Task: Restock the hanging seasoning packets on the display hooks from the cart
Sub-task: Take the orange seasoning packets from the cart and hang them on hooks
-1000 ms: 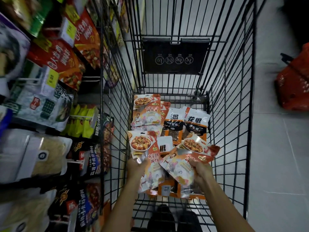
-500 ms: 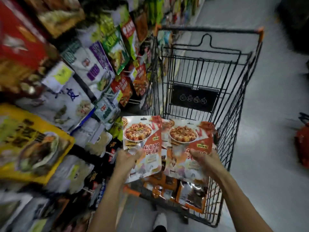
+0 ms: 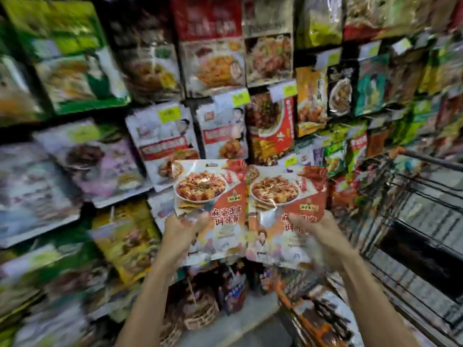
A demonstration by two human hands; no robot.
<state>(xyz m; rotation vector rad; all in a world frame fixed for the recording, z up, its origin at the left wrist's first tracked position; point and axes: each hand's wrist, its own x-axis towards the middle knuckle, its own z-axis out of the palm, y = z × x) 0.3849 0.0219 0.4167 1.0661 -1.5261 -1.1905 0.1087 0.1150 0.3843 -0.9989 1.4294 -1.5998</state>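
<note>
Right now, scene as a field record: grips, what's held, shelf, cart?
left grip: holds glossy red-and-white seasoning packet with dish photo, upright
right grip: holds matching second packet, upright
packets: side by side, in front of display
display: blurred wall of hanging foil packets behind
cart: black wire shopping cart, at right

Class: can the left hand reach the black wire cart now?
Probably not: the left hand grips a glossy red seasoning packet, and the right hand's matching packet blocks the black wire cart.
</note>
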